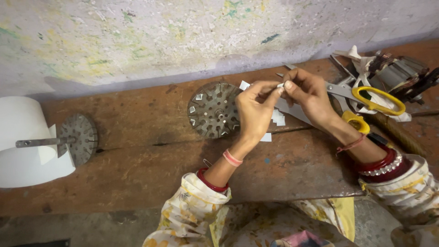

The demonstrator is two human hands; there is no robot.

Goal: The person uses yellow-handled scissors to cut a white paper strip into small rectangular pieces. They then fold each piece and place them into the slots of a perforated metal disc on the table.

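head | paper slip (pixel 280 85) pinched between both grips (fingertips) | above slotted disc (pixel 213 110)

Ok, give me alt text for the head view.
Both hands, left hand and right hand, pinch a small white paper piece above a round slotted metal core on a worn wooden bench. Yellow-handled scissors lie at right.

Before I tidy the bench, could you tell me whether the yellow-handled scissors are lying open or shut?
Cannot tell: the scissors lie flat, but the right hand hides the blades.
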